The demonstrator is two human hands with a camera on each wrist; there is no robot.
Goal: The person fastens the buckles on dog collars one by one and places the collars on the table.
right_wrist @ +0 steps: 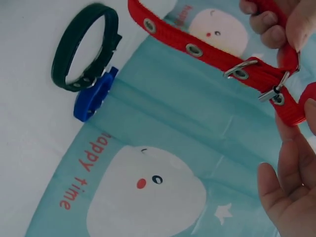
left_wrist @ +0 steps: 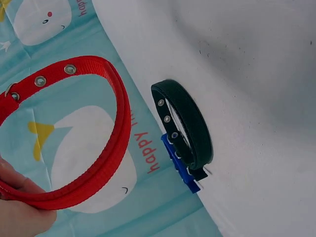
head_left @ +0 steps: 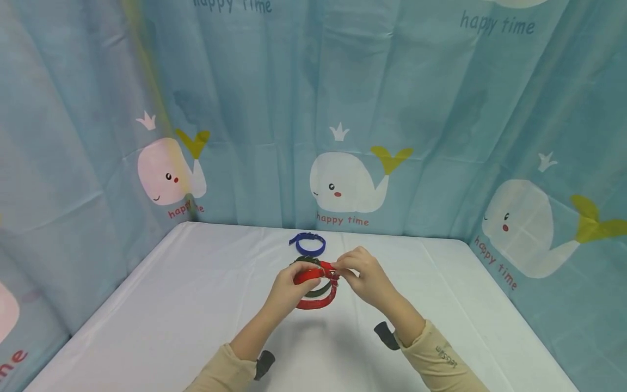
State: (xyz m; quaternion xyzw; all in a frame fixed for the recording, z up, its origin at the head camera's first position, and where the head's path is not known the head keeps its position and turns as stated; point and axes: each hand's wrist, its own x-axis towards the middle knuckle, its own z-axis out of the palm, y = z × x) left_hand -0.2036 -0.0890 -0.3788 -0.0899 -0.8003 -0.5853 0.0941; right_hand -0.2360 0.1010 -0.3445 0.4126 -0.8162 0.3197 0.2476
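A red pet collar (head_left: 315, 305) with metal eyelets hangs as a loop between the two hands. My left hand (head_left: 292, 284) grips the band beside the metal buckle (right_wrist: 276, 91). My right hand (head_left: 364, 276) pinches the strap's end just past the buckle; thumb and finger hold it in the right wrist view, with the other fingers bent below. Behind the red loop, a dark green collar (left_wrist: 190, 121) is on the table. Next to it lies a blue collar (head_left: 313, 252), buckled into a ring, partly hidden by the green one in the left wrist view.
A white cloth covers the table (head_left: 196, 305). Around its back and sides hangs a blue curtain (head_left: 264, 109) printed with whales. A dark piece sticks out at each wrist, by the sleeves.
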